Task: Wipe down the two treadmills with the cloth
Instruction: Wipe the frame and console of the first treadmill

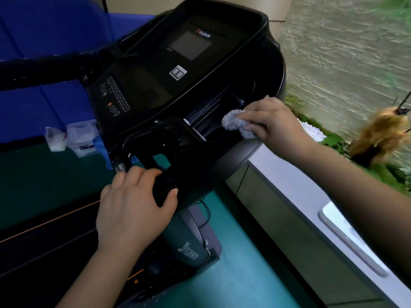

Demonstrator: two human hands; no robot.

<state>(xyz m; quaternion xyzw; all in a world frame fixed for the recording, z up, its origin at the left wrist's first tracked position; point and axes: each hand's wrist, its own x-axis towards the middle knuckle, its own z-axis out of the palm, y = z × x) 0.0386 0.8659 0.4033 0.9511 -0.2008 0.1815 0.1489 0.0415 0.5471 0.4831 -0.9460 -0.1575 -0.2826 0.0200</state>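
Right hand (pixel 273 123) is down on the treadmill (pixel 144 90), fingers curled over a bunched grey cloth (pixel 235 123) and pressing it into the shallow tray (pixel 213 112) on the console's right side. The cloth pokes out ahead of the fingertips, toward the middle of the console, and a scrap of it shows past the knuckles too. Left hand (pixel 133 203) is lower and nearer the person, fingers and thumb wrapped round a black bar (pixel 164 183) at the console's near edge. It's bracing, by the look of it.

To do this stroke well, I'd flatten the cloth so more of it meets the plastic. Then run it along the tray and into the corners, where dust likely sits. Go lightly by the silver strip (pixel 195 130) just ahead of the cloth. The left-hand brace seems sensible, since it steadies the console under pressure.

The screen (pixel 189 44) and the buttons (pixel 113 96) lie farther off, up and away from the right hand, and look due a pass after this. Only one treadmill is plainly in view, so I judge the job midway at best.
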